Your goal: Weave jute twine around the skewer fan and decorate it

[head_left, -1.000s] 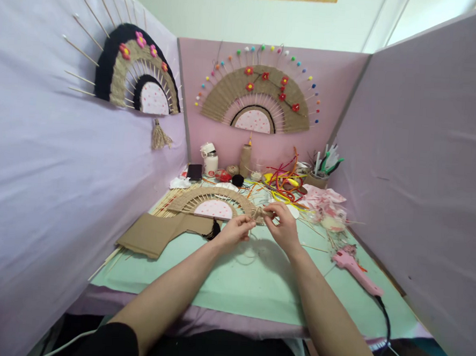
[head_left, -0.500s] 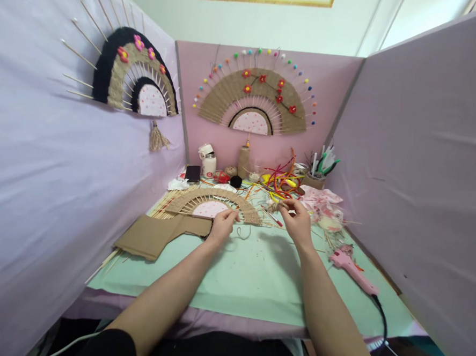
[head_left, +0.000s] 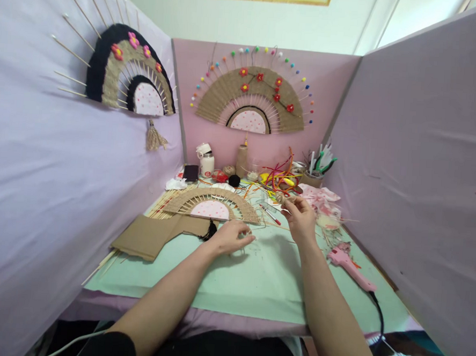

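Observation:
My right hand point(head_left: 301, 217) pinches a small bundle of jute twine point(head_left: 281, 198) above the right half of the table. My left hand point(head_left: 234, 237) hovers over the table in front of the fan, its thumb and fingers apart. A thin strand of twine hangs by its fingers; whether they touch it I cannot tell. Just behind lies a half-round fan point(head_left: 174, 205) with a twine-covered band, sticks and a pink dotted centre. A black tassel point(head_left: 209, 231) rests beside my left wrist, against a piece of brown cardboard point(head_left: 141, 236).
A pink glue gun point(head_left: 353, 270) with a black cord lies at the right. A red-tipped brush point(head_left: 270, 214) is near my right hand. Coloured pipe cleaners point(head_left: 281, 172), a white bottle point(head_left: 207, 164) and a tool pot point(head_left: 312, 179) stand along the back. Decorated fans hang on the partitions.
My left hand has moved right and toward me, off the fan's edge, and its fingers have spread. The right hand still holds the twine bundle and has shifted slightly.

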### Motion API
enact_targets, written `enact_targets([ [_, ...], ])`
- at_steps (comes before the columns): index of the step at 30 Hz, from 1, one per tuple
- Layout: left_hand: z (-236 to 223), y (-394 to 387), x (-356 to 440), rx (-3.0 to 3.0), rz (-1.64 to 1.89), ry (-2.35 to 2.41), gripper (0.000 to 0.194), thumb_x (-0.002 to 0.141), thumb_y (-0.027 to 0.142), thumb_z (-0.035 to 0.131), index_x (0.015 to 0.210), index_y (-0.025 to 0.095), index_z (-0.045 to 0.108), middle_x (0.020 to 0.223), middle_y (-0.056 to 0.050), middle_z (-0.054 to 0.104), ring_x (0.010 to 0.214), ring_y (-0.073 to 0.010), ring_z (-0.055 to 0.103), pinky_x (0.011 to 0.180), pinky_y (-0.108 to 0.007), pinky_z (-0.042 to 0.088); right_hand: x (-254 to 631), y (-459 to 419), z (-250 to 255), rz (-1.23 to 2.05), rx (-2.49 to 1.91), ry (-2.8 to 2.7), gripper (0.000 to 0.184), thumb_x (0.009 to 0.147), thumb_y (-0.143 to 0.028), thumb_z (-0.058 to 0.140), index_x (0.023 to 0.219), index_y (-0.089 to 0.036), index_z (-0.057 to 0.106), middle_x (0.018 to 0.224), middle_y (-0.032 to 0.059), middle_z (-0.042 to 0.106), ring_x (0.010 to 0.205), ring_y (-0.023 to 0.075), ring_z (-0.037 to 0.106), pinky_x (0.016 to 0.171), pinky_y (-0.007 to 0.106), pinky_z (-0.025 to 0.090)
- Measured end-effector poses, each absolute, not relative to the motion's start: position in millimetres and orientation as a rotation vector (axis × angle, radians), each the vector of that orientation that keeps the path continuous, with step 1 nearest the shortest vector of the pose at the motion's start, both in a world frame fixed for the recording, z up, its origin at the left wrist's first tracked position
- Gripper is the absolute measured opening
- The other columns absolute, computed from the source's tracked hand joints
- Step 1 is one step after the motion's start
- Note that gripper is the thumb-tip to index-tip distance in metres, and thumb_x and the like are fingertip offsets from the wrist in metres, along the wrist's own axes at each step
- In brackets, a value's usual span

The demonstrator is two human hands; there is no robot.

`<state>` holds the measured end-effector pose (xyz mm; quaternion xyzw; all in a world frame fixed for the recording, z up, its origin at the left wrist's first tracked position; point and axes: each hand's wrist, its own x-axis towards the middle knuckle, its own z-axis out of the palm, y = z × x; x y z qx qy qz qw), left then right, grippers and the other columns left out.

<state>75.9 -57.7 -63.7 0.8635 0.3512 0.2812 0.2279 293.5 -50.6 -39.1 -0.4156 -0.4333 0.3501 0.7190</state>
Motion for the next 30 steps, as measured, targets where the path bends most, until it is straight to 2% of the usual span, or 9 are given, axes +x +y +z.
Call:
enact_targets([
  [2, -61.4, -57.5, 76.4, 2.282, 1.026, 1.048, 0.032, 0.078, 0.042, 0.055, 0.097, 0.018, 0.064, 0.097, -0.008, 0.063, 0.091, -0.0208, 0.055, 0.083, -0.032, 0.040, 285.8, -52.7, -42.2, 0.682, -0.925, -1.074, 0.023, 0.067, -0.035, 0.066, 0.080, -0.021, 0.053, 0.075, -0.0020, 0.055, 0.063, 0.0115, 0.054, 0.057, 0.026, 0.048],
  [5, -60.9, -55.7, 78.4, 2.033, 1.331, 1.052, 0.038, 0.079, 0.041, 0.057, 0.109, 0.018, 0.057, 0.108, -0.010, 0.059, 0.101, -0.0214, 0.053, 0.088, -0.034, 0.039, 271.6, -57.9, -46.4, 0.451, -0.952, -1.325, 0.014, 0.074, -0.030, 0.062, 0.081, -0.020, 0.054, 0.075, 0.0002, 0.054, 0.067, 0.0131, 0.053, 0.060, 0.027, 0.047],
  [9, -65.3, -55.7, 87.6, 1.589, 1.318, 0.761, 0.051, 0.072, 0.038, 0.068, 0.116, 0.021, 0.048, 0.117, -0.010, 0.056, 0.109, -0.0205, 0.052, 0.093, -0.034, 0.038, 255.2, -64.9, -49.0, 0.166, -0.908, -1.613, 0.004, 0.078, -0.021, 0.057, 0.080, -0.021, 0.055, 0.080, 0.0028, 0.055, 0.073, 0.0151, 0.052, 0.064, 0.028, 0.046],
  [11, -67.3, -56.7, 92.6, 1.327, 1.178, 0.623, 0.059, 0.068, 0.038, 0.072, 0.117, 0.022, 0.044, 0.107, -0.008, 0.060, 0.096, -0.0178, 0.058, 0.083, -0.032, 0.043, 251.2, -66.1, -49.8, 0.099, -0.869, -1.662, 0.006, 0.078, -0.018, 0.056, 0.082, -0.021, 0.055, 0.082, 0.0037, 0.055, 0.076, 0.0159, 0.053, 0.064, 0.028, 0.046],
  [13, -68.2, -57.5, 94.8, 1.161, 1.016, 0.587, 0.054, 0.067, 0.039, 0.072, 0.111, 0.021, 0.046, 0.080, -0.001, 0.060, 0.066, -0.0108, 0.058, 0.063, -0.024, 0.044, 251.2, -65.4, -50.4, 0.069, -0.868, -1.688, 0.007, 0.078, -0.016, 0.055, 0.084, -0.020, 0.055, 0.086, 0.0048, 0.055, 0.079, 0.0163, 0.053, 0.065, 0.028, 0.046],
  [16, -67.5, -55.7, 90.8, 1.119, 0.934, 0.737, 0.037, 0.068, 0.045, 0.070, 0.085, 0.016, 0.053, 0.048, 0.010, 0.034, 0.038, -0.0023, 0.027, 0.039, -0.015, 0.021, 257.7, -62.9, -50.5, 0.104, -0.959, -1.713, 0.007, 0.079, -0.018, 0.053, 0.084, -0.020, 0.057, 0.086, 0.0052, 0.056, 0.077, 0.0159, 0.052, 0.061, 0.027, 0.044],
  [18, -66.9, -51.8, 85.5, 1.111, 1.002, 0.833, 0.037, 0.067, 0.048, 0.068, 0.074, 0.016, 0.052, 0.045, 0.012, 0.022, 0.038, -0.0022, 0.014, 0.036, -0.017, 0.009, 263.0, -61.1, -50.0, 0.242, -1.027, -1.718, 0.004, 0.078, -0.021, 0.055, 0.080, -0.020, 0.058, 0.080, 0.0036, 0.057, 0.069, 0.0148, 0.051, 0.057, 0.026, 0.042],
  [23, -69.7, -43.9, 79.1, 1.061, 1.095, 0.942, 0.036, 0.064, 0.049, 0.068, 0.069, 0.016, 0.052, 0.044, 0.012, 0.020, 0.039, -0.0034, 0.012, 0.037, -0.018, 0.006, 269.3, -56.4, -49.0, 0.825, -0.944, -1.449, 0.016, 0.073, -0.034, 0.061, 0.077, -0.020, 0.055, 0.065, -0.0015, 0.056, 0.054, 0.0115, 0.049, 0.051, 0.026, 0.041],
  [30, -64.8, -50.2, 78.9, 1.181, 0.871, 0.725, 0.027, 0.066, 0.038, 0.068, 0.062, 0.015, 0.056, 0.043, 0.010, 0.021, 0.039, -0.0028, 0.013, 0.037, -0.019, 0.008, 281.1, -53.5, -42.0, 0.468, -1.117, -1.193, 0.018, 0.069, -0.033, 0.064, 0.076, -0.018, 0.058, 0.072, 0.0018, 0.058, 0.064, 0.0137, 0.053, 0.058, 0.026, 0.042],
])
